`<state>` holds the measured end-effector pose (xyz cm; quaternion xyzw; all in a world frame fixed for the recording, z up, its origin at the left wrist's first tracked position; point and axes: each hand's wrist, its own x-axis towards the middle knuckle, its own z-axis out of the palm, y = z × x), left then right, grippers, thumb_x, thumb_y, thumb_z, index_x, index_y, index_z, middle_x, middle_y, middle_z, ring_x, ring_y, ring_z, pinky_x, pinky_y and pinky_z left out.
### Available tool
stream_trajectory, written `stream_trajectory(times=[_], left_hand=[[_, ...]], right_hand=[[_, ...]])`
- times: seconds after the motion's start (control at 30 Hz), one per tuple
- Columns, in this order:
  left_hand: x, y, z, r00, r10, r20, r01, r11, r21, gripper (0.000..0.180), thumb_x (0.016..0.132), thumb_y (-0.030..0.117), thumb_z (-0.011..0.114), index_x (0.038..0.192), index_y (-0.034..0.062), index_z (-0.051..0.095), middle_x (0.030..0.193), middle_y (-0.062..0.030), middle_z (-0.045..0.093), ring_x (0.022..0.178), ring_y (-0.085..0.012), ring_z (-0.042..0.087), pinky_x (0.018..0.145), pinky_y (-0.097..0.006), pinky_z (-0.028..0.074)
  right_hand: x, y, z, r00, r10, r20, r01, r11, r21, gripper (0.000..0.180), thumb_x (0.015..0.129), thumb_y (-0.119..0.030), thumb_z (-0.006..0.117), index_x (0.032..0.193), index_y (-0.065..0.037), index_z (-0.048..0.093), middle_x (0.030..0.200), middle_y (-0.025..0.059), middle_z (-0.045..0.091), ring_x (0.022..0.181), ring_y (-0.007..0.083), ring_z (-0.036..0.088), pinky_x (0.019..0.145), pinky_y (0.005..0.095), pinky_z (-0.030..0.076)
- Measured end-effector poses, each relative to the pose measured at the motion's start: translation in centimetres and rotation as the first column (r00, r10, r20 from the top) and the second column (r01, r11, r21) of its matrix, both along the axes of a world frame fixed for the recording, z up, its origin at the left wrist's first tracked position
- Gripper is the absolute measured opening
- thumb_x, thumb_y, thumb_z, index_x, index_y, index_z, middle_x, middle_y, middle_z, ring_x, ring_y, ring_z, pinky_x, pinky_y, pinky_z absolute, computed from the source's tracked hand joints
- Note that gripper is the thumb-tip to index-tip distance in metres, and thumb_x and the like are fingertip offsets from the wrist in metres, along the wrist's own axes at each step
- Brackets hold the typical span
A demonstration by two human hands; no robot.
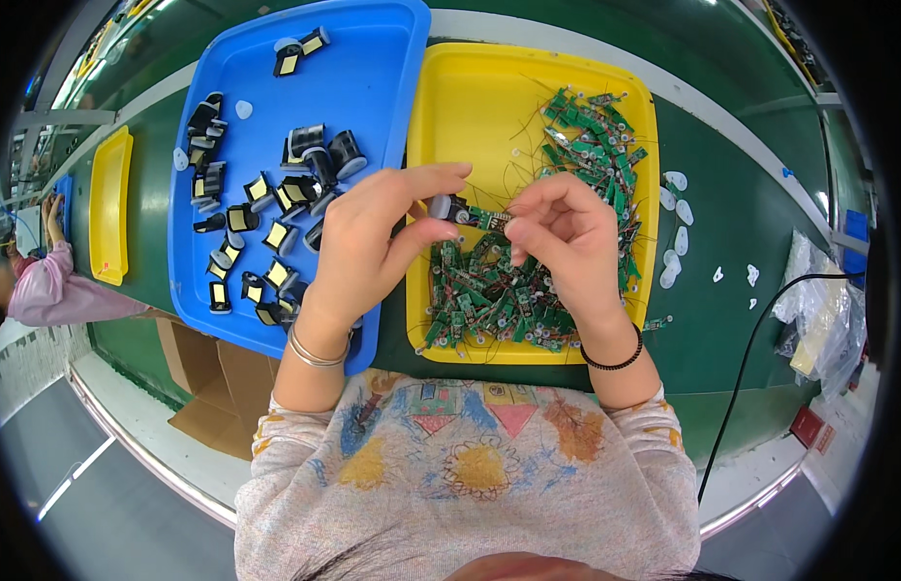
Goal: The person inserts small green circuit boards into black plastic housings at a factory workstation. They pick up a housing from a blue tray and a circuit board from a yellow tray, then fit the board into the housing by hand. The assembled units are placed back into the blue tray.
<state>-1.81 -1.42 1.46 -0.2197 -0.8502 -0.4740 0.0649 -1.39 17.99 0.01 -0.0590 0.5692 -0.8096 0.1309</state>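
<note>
Between my hands, above the yellow tray, is a small green circuit board. The thumb and fingers of my right hand pinch its right end. At the board's left end sits a small dark part with a pale rounded cap. My left hand reaches around that cap with thumb and index finger apart; whether another finger touches it is hidden. Below and beyond my right hand, a heap of green boards with thin wires fills much of the tray.
The blue tray on the left holds several black parts with pale yellow faces. White oval pieces lie right of the yellow tray. Clear plastic bags and a black cable are farther right. Another person's pink sleeve shows far left.
</note>
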Motion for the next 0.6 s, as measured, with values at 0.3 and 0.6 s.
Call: stream_trajectory(times=[0.3, 0.6], left_hand=[[0.6, 0.9, -0.6, 0.913, -0.169, 0.37, -0.06, 0.844, 0.533, 0.025, 0.083, 0.014, 0.055, 0.103, -0.0003, 0.055, 0.106, -0.013, 0.057, 0.099, -0.0177, 0.053, 0.074, -0.025, 0.046], [0.1, 0.2, -0.9, 0.793, -0.202, 0.575, -0.094, 0.892, 0.442, 0.031, 0.081, 0.013, 0.056, 0.109, 0.0002, 0.056, 0.096, -0.0075, 0.059, 0.083, -0.011, 0.055, 0.071, -0.023, 0.045]], right_hand=[[0.2, -0.4, 0.2, 0.99, 0.096, 0.101, -0.086, 0.992, -0.097, 0.014, 0.077, -0.002, 0.062, 0.087, 0.0, 0.054, 0.074, 0.0032, 0.058, 0.061, 0.0071, 0.055, 0.053, 0.0182, 0.047], [-0.3, 0.1, -0.3, 0.948, 0.235, 0.213, -0.219, 0.971, -0.094, 0.012, 0.077, -0.005, 0.063, 0.085, 0.0, 0.057, 0.076, 0.0038, 0.059, 0.064, 0.0082, 0.058, 0.053, 0.0199, 0.05]])
